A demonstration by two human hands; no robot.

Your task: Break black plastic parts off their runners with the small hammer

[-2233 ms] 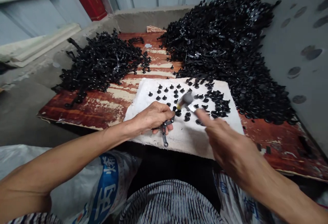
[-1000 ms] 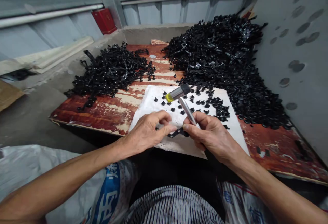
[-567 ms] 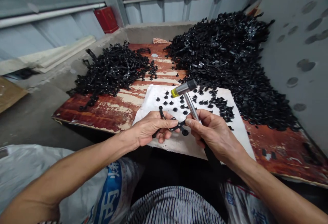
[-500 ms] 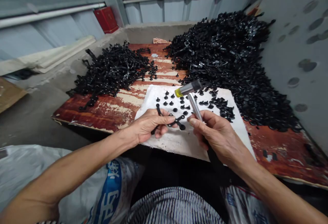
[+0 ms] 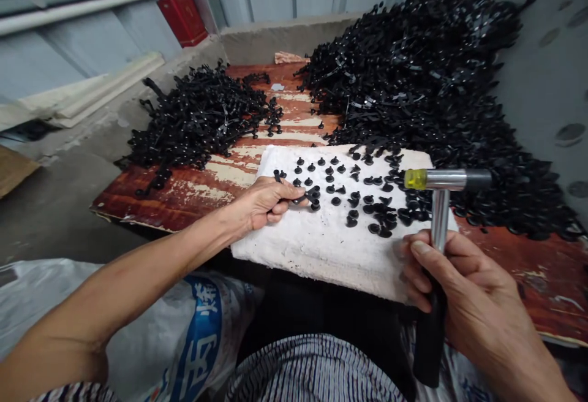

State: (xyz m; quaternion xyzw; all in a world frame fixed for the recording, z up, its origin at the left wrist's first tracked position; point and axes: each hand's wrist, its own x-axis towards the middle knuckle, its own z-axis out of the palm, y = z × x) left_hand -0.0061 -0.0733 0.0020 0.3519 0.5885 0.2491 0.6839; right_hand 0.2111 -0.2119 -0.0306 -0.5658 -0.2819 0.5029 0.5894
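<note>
My left hand (image 5: pixel 264 203) is closed around a black jointed plastic part (image 5: pixel 307 196) and holds it over the left side of the white foam pad (image 5: pixel 321 246). My right hand (image 5: pixel 463 288) grips a small hammer (image 5: pixel 440 206) upright at the pad's right corner, its metal head level, yellow tip pointing left, black grip hanging below my fist. Several small black stud pieces (image 5: pixel 362 197) stand scattered on the pad between my hands.
A worn red wooden board (image 5: pixel 184 190) carries the pad. A heap of black parts (image 5: pixel 202 117) lies at the back left, a much larger heap (image 5: pixel 436 83) at the back right against a grey wall. A printed white sack (image 5: pixel 193 328) lies over my lap.
My hands have parted. My right hand swung the hammer away to the right and nearer me. My left hand carried the black part up and left over the pad.
</note>
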